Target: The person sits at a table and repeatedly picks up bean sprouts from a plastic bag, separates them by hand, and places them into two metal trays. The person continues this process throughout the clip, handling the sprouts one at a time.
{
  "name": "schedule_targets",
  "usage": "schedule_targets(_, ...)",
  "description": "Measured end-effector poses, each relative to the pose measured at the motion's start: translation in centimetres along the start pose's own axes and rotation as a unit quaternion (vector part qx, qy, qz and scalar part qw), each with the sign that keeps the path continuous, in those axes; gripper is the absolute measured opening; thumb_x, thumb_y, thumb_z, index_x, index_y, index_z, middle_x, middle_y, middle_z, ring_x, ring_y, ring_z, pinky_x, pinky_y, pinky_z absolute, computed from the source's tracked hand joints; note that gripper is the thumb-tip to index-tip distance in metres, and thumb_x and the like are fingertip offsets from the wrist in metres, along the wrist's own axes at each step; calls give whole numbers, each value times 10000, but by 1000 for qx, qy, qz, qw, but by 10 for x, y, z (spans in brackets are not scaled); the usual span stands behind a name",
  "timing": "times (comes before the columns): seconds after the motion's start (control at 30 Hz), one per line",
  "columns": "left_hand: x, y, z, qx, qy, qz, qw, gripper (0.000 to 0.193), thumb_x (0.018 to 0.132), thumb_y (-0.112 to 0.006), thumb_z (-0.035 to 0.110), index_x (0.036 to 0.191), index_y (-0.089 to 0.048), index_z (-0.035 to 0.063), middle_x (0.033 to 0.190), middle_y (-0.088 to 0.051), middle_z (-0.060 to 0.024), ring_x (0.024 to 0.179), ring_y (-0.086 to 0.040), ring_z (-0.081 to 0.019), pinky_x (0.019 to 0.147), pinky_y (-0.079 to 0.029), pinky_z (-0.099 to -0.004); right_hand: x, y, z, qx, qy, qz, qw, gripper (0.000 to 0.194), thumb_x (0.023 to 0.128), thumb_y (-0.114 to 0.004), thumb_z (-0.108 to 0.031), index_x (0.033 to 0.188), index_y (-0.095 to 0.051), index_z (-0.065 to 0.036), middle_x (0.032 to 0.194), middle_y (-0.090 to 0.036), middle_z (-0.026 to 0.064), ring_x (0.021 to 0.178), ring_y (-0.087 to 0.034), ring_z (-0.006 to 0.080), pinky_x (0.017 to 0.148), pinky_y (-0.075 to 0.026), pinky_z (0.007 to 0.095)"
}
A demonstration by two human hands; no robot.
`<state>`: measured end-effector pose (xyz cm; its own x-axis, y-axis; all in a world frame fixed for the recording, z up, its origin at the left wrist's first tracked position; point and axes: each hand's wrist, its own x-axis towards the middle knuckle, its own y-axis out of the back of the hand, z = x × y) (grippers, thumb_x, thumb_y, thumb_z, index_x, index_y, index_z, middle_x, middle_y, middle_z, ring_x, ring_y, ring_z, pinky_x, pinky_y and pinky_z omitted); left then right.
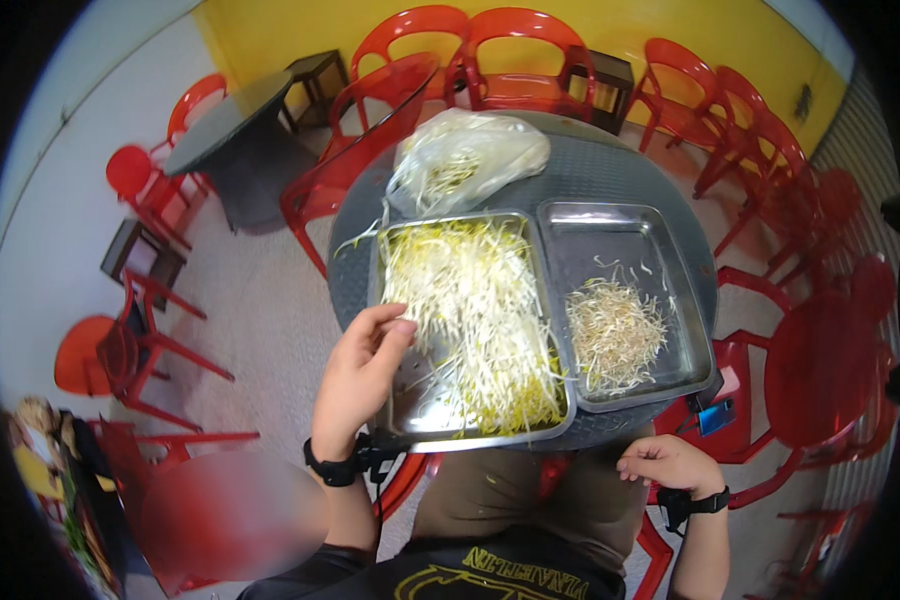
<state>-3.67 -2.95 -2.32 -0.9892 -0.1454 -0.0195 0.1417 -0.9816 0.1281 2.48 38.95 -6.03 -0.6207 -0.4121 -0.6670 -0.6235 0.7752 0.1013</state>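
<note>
My left hand (pixel 364 375) is at the left side of a metal tray (pixel 412 437) heaped with bean sprouts (pixel 472 300); its thumb and forefinger lie close together by the sprouts' edge, and whether they pinch one cannot be told. To the right, a second metal tray (pixel 600 225) holds a smaller pile of thin brownish root ends (pixel 615 334). My right hand (pixel 664 461) hangs below that tray, off the table's near edge, with curled fingers; anything between its fingertips is too small to make out. Behind the trays lies a translucent plastic bag (pixel 487 154) with more sprouts inside.
Both trays stand on a round dark table (pixel 600 161). Red plastic chairs (pixel 529 82) surround it, with another dark table (pixel 225 135) at the back left. A blue phone (pixel 716 417) on a cable rests near a red chair at the right. Loose sprouts overhang the left tray's far corner.
</note>
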Motion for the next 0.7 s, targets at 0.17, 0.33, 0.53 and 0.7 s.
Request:
schedule_targets(0.17,62,6,30,189,-94,-25,977,261,994,-596,169,1168,-613,-24,957,-695,-68,896,-647,-122,810,-504,-258,20,11,81,93,-51,-11,994,259,976,-632,-283,1071,-666,-45,967,-686,11,859,-626,100,732,-529,240)
schedule_targets(0.33,203,-15,42,402,-102,-145,898,262,963,-554,168,1121,-645,-20,923,-709,-147,862,-695,-222,778,-521,-319,46,7,119,67,-84,7,994,315,967,-645,-318,1096,-657,-31,1003,-696,40,886,-657,135,781,-541,281)
schedule_targets(0.53,344,-55,-17,561,-239,-226,759,303,951,-535,158,1195,-642,14,1030,-705,-170,933,-682,-286,812,-519,-381,63,35,143,307,-140,-51,940,378,1029,-516,-330,1220,-586,-13,1048,-694,174,925,-704,267,836,-580,377)
schedule_targets(0.7,385,-103,-32,613,-232,-231,719,431,946,-557,289,1309,-597,61,1346,-584,-203,1277,-531,-338,1052,-420,-388,76,55,151,376,-185,-94,903,412,1041,-471,-330,1294,-549,-14,1019,-694,261,878,-720,331,784,-616,419)
